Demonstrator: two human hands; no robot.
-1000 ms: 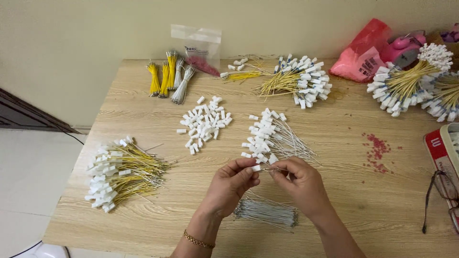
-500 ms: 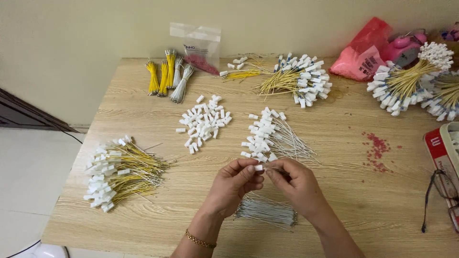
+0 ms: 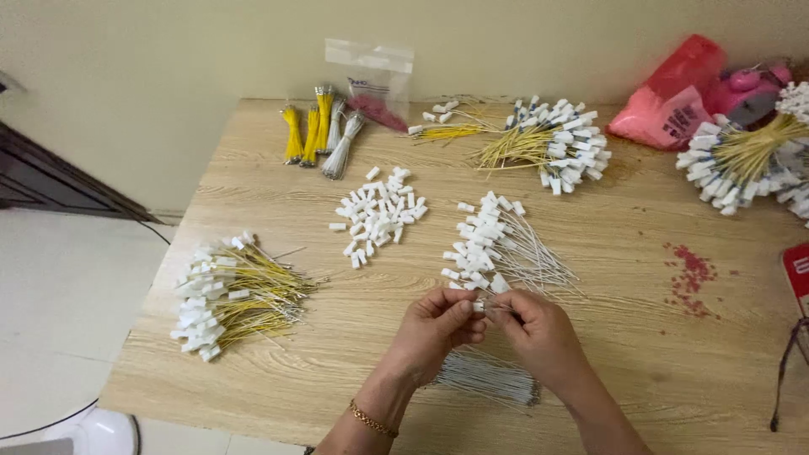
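A small white connector (image 3: 479, 306), seemingly with a thin wire, sits pinched between the fingertips of the left hand (image 3: 434, 327) and right hand (image 3: 539, 333) above the tabletop's (image 3: 640, 354) near edge, with a pile of white-wired connectors (image 3: 497, 248) just behind and bare grey wires (image 3: 489, 377) beneath.

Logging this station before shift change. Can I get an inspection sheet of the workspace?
Surface: wooden table, light grain, red specks scattered at right.
Job's things: left hand and right hand pinch a small white connector between the fingertips; pile of white-wired connectors just beyond; bundle of bare white wires under the wrists.
Clutter: loose white connectors; yellow-wired connectors at left; more at back and right; tied wire bundles; clear bag; pink bags.
Hands: both bare, bracelet on left wrist.
Cables: dark cord at right edge.
Surroundings: plain wall, pale floor.
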